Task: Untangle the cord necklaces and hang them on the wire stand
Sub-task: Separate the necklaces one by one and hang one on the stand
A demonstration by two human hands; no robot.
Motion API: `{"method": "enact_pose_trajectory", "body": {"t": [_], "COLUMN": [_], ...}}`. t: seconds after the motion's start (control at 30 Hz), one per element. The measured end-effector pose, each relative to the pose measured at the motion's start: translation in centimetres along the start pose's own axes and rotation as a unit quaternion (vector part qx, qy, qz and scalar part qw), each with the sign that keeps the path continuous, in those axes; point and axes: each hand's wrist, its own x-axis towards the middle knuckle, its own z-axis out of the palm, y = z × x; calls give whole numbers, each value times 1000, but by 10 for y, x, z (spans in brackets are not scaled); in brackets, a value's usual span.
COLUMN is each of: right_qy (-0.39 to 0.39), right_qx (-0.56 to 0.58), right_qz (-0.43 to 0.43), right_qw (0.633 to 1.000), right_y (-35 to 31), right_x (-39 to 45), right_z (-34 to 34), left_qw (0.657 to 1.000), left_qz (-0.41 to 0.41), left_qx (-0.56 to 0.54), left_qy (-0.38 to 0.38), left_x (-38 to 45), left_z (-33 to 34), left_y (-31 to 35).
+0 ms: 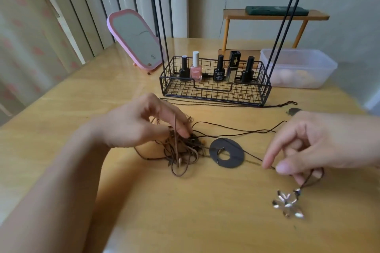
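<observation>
A tangled heap of brown cord necklaces lies on the wooden table. My left hand is over the heap, fingers curled, pinching a brown cord that runs down into it. A dark ring-shaped pendant lies right of the heap on thin black cord. My right hand pinches a dark cord from which a silver flower pendant hangs just above the table. The black wire stand stands behind, its basket base holding bottles and its tall rods running up out of view.
Several nail polish bottles stand in the stand's basket. A thin chain necklace lies in front of the basket. A pink mirror stands back left, a clear plastic box back right, a small wooden shelf behind.
</observation>
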Motion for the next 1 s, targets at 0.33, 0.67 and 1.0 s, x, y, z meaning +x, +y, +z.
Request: {"method": "enact_pose_trajectory", "body": {"t": [0.33, 0.67, 1.0], "right_qy": [-60, 241, 276], "right_qx": [-128, -157, -285], "right_qz": [-18, 164, 64], "right_qw": [990, 944, 916], "right_y": [-20, -7, -7], "right_x": [2, -6, 20], "right_z": [24, 7, 13], "left_qw": [964, 978, 993], "left_qz": [57, -128, -72], "left_qx": [-249, 157, 88], "left_qy": [73, 52, -7], "left_x": [-12, 8, 11], "left_z": [-20, 12, 27], "left_y": [-3, -7, 4]}}
